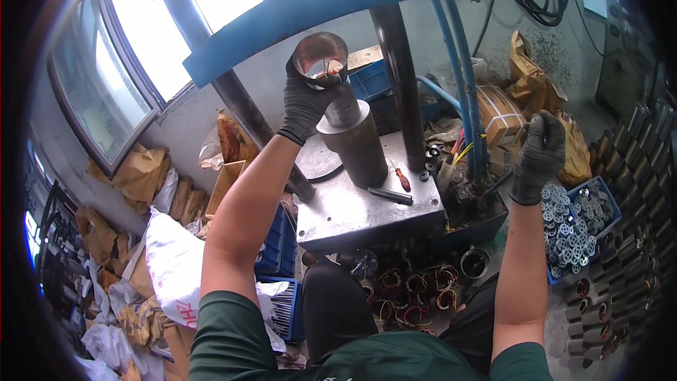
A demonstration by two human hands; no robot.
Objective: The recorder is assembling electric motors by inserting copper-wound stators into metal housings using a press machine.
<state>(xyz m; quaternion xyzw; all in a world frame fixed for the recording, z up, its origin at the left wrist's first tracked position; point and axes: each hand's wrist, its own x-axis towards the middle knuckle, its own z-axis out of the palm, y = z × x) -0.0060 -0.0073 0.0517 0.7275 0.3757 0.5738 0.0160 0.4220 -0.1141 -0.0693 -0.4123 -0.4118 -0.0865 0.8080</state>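
My left hand, in a dark grey glove, grips an open-ended metal cylinder. Its shiny inner wall shows, with coloured wires and coppery parts at the lower end. Just below stands a round steel post on a thick dark base in the middle of the press table. Off to the right, my gloved right hand is raised with its fingers curled; what they hold, if anything, is hidden. A red-handled screwdriver and a dark metal rod lie on the metal press table.
The blue press beam spans overhead between dark columns. Blue pipes run down at the right. A blue crate holds metal discs, beside stacked cylinders. Wound coils lie below the table; a white sack leans left.
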